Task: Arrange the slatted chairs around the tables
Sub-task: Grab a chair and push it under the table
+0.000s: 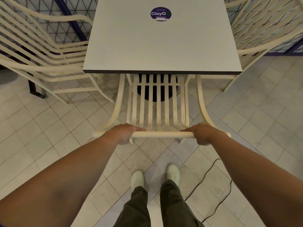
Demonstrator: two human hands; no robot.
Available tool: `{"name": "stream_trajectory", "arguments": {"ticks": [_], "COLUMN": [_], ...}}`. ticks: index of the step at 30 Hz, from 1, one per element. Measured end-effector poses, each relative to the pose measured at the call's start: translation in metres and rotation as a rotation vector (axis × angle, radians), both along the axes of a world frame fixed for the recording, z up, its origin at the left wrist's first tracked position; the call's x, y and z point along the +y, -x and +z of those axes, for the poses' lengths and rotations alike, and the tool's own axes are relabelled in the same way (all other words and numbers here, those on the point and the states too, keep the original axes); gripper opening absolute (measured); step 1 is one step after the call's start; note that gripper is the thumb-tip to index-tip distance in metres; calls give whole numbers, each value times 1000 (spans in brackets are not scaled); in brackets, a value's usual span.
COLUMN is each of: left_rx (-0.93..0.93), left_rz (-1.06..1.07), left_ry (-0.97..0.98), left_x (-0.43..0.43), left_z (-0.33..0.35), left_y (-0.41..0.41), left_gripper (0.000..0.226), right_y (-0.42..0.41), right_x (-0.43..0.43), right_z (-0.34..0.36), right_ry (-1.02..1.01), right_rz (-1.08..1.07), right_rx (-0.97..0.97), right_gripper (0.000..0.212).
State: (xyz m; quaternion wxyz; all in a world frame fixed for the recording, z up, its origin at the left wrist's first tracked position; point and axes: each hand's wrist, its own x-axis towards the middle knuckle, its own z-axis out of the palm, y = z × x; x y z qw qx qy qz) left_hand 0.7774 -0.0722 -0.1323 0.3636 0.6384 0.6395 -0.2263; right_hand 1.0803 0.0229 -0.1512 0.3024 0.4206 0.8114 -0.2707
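A cream slatted chair (158,102) stands directly in front of me, its seat tucked under the near edge of a grey square table (160,43). My left hand (125,133) grips the left part of the chair's top rail (162,134). My right hand (204,133) grips the right part of the same rail. Both sets of fingers curl round the rail. Another cream slatted chair (49,63) sits at the table's left side, and a third (255,30) at its right side.
A round purple sticker (160,13) marks the tabletop. The dark table base (155,92) shows through the chair slats. A black cable (218,190) lies on the tiled floor at my right. My feet (155,176) stand just behind the chair. A wire-mesh partition (68,18) runs behind.
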Motion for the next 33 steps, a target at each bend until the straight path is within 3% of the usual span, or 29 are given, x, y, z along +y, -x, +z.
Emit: {"name": "stream_trajectory", "arguments": {"ticks": [11,33], "left_rx": [13,29], "left_rz": [34,-11], "left_ry": [8,-39], "left_x": [-37,5], "left_z": [-8,3], "left_y": [-12,-5], "left_gripper": [91,83], "right_y": [-15,-7], "right_x": [-37,5], "right_z": [-4,-8], "right_ry": [-1,-30], "right_rz": [-10,0], "right_rx": [-7,8], "right_gripper": [77,75]}}
